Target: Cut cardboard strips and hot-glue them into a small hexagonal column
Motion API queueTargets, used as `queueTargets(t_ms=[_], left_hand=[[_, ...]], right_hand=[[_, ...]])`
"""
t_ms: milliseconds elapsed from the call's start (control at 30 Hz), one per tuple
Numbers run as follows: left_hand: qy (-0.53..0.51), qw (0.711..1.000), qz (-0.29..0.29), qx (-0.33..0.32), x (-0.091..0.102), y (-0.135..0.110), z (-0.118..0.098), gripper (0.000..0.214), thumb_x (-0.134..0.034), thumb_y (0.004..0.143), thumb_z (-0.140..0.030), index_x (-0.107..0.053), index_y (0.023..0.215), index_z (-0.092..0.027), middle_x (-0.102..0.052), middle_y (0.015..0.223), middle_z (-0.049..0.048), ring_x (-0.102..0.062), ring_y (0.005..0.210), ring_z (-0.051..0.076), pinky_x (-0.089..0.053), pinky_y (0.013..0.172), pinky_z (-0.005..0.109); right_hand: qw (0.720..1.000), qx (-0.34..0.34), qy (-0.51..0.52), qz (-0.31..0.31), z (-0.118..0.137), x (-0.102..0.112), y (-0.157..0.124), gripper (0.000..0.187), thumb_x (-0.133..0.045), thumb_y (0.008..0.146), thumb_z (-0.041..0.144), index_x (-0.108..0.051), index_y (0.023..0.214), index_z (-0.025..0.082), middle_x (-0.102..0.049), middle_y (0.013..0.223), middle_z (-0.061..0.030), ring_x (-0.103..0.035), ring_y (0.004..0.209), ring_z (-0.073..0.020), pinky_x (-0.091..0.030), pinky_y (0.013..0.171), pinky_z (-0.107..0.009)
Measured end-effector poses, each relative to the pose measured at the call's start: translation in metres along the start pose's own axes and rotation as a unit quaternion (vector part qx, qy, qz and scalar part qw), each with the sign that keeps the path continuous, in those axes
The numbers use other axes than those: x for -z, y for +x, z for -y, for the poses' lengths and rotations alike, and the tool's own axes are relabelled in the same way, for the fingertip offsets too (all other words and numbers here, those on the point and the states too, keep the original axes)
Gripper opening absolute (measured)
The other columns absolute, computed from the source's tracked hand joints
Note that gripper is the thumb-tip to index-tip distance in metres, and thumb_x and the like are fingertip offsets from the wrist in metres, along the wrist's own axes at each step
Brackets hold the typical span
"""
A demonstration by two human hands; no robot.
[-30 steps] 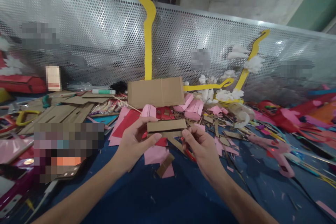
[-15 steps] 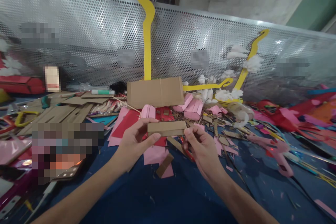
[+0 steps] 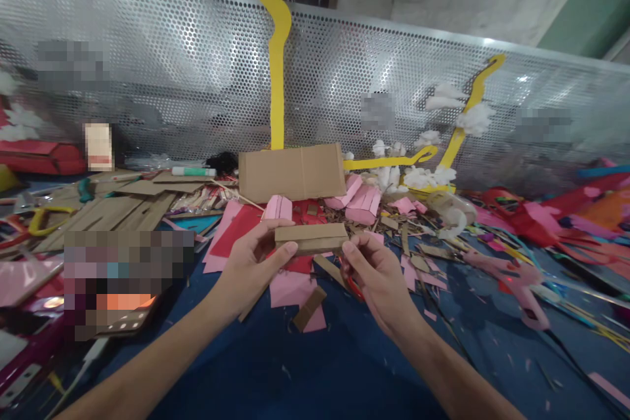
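Both hands hold one folded strip of brown cardboard level above the blue tabletop. My left hand pinches its left end between thumb and fingers. My right hand pinches its right end, and red-handled scissors hang from that same hand under the palm. Beneath the strip lie pink and red paper offcuts and a small brown cardboard scrap.
A larger cardboard panel stands upright behind, with yellow curled shapes against a perforated metal screen. Cardboard sheets and a glue stick lie left. Pink boxes, cotton tufts and red and pink paper scraps lie right.
The cardboard strip has been folded flatter and narrower between my hands; the lower layer seen a second ago has closed up under the top one. Both hands stayed in place.
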State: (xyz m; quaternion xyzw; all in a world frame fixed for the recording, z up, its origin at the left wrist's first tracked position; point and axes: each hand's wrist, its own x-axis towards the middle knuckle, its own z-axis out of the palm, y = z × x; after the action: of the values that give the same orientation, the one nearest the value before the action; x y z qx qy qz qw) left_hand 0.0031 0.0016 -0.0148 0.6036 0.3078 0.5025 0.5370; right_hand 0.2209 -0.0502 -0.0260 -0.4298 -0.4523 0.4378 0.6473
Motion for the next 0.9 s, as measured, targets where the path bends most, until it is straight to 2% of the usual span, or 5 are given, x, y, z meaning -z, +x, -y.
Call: queueTargets(t_ms=[267, 467, 667, 833, 900], left_hand=[[0.007, 1.0, 0.003, 0.005, -0.0005, 0.0002, -0.002, 0.038, -0.079, 0.088, -0.042, -0.066, 0.117, -0.02, -0.075, 0.11, 0.0071, -0.071, 0.103, 0.023, -0.06, 0.085, 0.036], [0.007, 1.0, 0.001, 0.002, 0.0001, 0.0005, -0.0004, 0.041, -0.083, 0.085, -0.039, -0.066, 0.117, -0.019, -0.076, 0.114, 0.0093, -0.071, 0.107, 0.025, -0.059, 0.086, 0.036], [-0.011, 1.0, 0.01, -0.002, -0.0008, 0.0013, -0.0026, 0.04, -0.082, 0.086, -0.041, -0.066, 0.115, -0.02, -0.076, 0.117, 0.0106, -0.071, 0.11, 0.027, -0.059, 0.081, 0.034], [-0.004, 1.0, 0.009, 0.007, -0.0004, 0.0014, -0.0026, 0.041, -0.082, 0.086, -0.04, -0.066, 0.117, -0.019, -0.077, 0.115, 0.0103, -0.072, 0.103, 0.024, -0.059, 0.075, 0.031], [-0.002, 1.0, 0.009, 0.0, 0.0, 0.0012, -0.0016, 0.04, -0.082, 0.087, -0.04, -0.067, 0.117, -0.02, -0.077, 0.116, 0.0105, -0.073, 0.106, 0.025, -0.059, 0.078, 0.033]], right_hand=[[1.0, -0.008, 0.008, 0.0, 0.0012, -0.0003, -0.0023, 0.037, -0.085, 0.087, 0.05, -0.062, 0.086, 0.021, -0.055, 0.067, 0.0062, -0.045, 0.054, -0.007, -0.035, 0.049, -0.019], [0.999, -0.022, 0.029, 0.009, 0.0, -0.0017, -0.0021, 0.037, -0.086, 0.086, 0.049, -0.062, 0.086, 0.021, -0.055, 0.069, 0.0054, -0.047, 0.058, -0.008, -0.039, 0.054, -0.02], [0.999, -0.027, 0.027, 0.02, -0.0001, -0.0019, -0.0017, 0.035, -0.086, 0.087, 0.048, -0.062, 0.086, 0.022, -0.056, 0.068, 0.0056, -0.048, 0.059, -0.0085, -0.039, 0.056, -0.021], [0.999, -0.034, 0.03, 0.018, 0.0014, -0.0021, -0.003, 0.035, -0.085, 0.087, 0.048, -0.063, 0.083, 0.022, -0.055, 0.068, 0.0054, -0.047, 0.058, -0.0091, -0.038, 0.054, -0.021], [0.999, -0.033, 0.032, 0.015, 0.0035, -0.0034, -0.0038, 0.037, -0.087, 0.085, 0.049, -0.063, 0.081, 0.021, -0.055, 0.068, 0.0052, -0.047, 0.058, -0.0092, -0.039, 0.054, -0.021]])
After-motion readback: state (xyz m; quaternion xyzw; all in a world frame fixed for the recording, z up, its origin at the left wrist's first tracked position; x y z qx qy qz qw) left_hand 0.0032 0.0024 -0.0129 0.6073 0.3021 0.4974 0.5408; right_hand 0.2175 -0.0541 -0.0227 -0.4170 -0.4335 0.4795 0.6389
